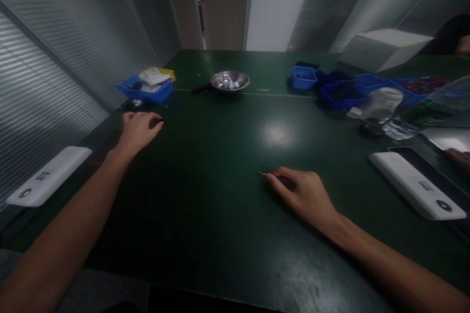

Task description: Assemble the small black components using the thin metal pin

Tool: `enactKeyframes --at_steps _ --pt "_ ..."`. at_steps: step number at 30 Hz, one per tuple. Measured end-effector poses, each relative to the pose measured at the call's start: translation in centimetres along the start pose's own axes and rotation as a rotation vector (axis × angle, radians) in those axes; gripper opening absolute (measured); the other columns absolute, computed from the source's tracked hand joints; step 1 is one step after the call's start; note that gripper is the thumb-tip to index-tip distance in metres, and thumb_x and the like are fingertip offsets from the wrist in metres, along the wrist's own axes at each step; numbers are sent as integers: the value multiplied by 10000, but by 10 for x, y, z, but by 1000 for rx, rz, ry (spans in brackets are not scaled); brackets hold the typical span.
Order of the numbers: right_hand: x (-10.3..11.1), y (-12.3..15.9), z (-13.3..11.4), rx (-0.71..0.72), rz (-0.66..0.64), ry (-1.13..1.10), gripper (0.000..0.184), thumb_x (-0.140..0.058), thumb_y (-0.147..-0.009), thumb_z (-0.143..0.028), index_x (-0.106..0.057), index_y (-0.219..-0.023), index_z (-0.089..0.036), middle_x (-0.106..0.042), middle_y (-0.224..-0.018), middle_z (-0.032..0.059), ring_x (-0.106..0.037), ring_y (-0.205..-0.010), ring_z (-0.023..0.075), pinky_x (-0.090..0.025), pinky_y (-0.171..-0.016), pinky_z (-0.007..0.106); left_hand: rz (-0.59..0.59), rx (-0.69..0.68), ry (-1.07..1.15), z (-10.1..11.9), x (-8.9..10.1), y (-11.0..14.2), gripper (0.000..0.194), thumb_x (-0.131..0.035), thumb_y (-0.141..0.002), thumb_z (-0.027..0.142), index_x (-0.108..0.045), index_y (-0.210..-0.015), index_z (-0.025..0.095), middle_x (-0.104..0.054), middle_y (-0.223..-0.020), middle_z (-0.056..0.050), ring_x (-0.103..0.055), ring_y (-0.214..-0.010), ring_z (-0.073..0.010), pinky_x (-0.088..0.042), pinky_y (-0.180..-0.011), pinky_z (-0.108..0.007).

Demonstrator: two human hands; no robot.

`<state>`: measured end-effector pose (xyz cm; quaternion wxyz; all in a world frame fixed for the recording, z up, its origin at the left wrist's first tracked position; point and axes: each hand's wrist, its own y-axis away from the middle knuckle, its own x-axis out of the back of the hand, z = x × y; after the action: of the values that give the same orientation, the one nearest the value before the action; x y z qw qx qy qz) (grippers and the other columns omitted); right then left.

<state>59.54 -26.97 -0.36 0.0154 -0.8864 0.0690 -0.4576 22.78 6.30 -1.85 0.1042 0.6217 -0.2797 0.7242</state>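
Observation:
My left hand [141,129] is at the left side of the dark green table, close to a blue basket [161,92]. Its thumb and index finger come together in a pinch, with a tiny dark spot at the tips that is too small to name. Nearer the middle, my right hand [299,188] rests low over the tabletop with its fingers closed. A short, thin, shiny sliver [262,173] sticks out to the left from between its thumb and index finger; the rest of it is hidden.
A metal bowl [220,74] with small white pieces stands at the back. Several blue trays [304,78], a clear bottle [400,124] and a white box [385,49] are at the right. White devices [55,173] lie at both sides. Another person's hand [458,159] shows at the right edge.

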Motion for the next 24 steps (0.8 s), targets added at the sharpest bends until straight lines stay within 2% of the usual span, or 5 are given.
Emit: enactKeyframes --at_steps 3,7,11,16,24 --pt "0 0 0 -3 -4 5 329 -519 -1029 -445 -770 -984 -237 -770 -801 25 -700 -646 175 -458 -539 266 18 24 -18 1 2 1 387 -441 -1005 460 -670 -1175 199 -709 -1172 -152 -559 -1186 -350 -240 -1065 -548" --pt "0 0 0 0 -9 19 353 -504 -1033 -463 -770 -980 -238 -771 -806 24 -698 -644 177 -456 -538 270 59 31 -23 -3 0 1 403 -350 -1052 365 -650 -1250 183 -701 -1200 -155 -561 -1166 -335 -236 -1034 -535" --pt "-2 0 2 18 0 38 349 -504 -1035 -455 -776 -991 -241 -783 -829 27 -708 -658 178 -473 -555 273 69 53 -53 -11 0 3 360 -408 -1054 327 -671 -1233 158 -678 -1255 -131 -522 -1194 -331 -234 -1007 -502" --pt "-2 0 2 18 -3 36 337 -507 -1033 -443 -779 -1011 -245 -785 -836 25 -714 -667 178 -491 -570 275 -12 73 -97 -13 3 5 331 -487 -1053 334 -700 -1190 121 -658 -1270 -113 -464 -1174 -305 -219 -986 -452" --pt "-2 0 3 -2 -24 28 329 -512 -1034 -456 -770 -997 -256 -775 -829 11 -704 -676 179 -470 -580 281 2 158 -78 -6 6 3 301 -516 -1043 326 -676 -1156 98 -695 -1110 -73 -518 -1029 -241 -274 -983 -396"
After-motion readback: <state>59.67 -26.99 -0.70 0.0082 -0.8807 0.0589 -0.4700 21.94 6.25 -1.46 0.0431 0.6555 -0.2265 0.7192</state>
